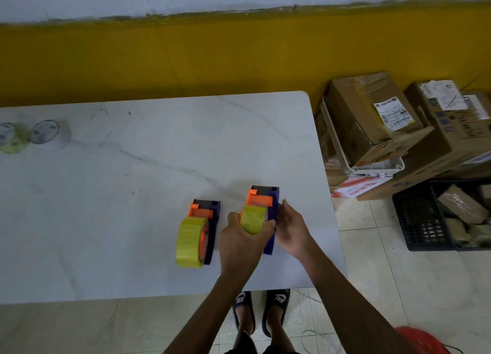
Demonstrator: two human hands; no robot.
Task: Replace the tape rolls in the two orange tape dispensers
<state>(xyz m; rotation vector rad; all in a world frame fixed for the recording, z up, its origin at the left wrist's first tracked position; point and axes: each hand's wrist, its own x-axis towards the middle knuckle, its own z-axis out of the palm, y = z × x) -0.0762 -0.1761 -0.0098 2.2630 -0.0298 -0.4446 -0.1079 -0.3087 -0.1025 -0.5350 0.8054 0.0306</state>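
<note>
- Working on the right dispenser (pixel 268 207), the person appears to be either seating a yellow roll (pixel 253 218) on its hub or pulling one off; one picture cannot settle which.
- Left hand (pixel 243 240) is curled around the near side of that roll, fingers closed on it in a firm hold.
- Right hand (pixel 291 227) lies against the dispenser's purple right side, fingers partly bent and pressing it, steadying the body rather than lifting it.
- Left dispenser (pixel 206 226) lies just beside it on the surface (pixel 132 194), untouched, carrying its own yellow roll (pixel 191 243).
- Two more rolls (pixel 43 134) stand well apart at the far left edge of the surface.
- Next move, as I judge it, calls for a straight sideways push or pull along the hub while the right hand braces.
</note>
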